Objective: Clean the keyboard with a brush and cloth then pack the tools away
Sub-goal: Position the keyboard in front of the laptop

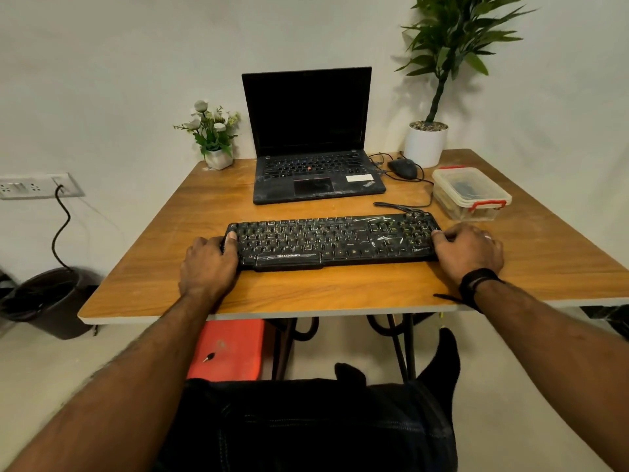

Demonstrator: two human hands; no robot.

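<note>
— Where's the keyboard?
— The black, rigid plastic keyboard [332,241] lies on the table between my left hand [209,264] and right hand [468,252], both clamped on its ends. Probably light; I'd lift there.

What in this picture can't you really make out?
- Head view: contents of the plastic box, blurred behind its cloudy lid; no brush or cloth identifiable.
- Keyboard ends, covered by the left hand and right hand.
- Key legends: too small.
- Laptop screen: dark.
</note>
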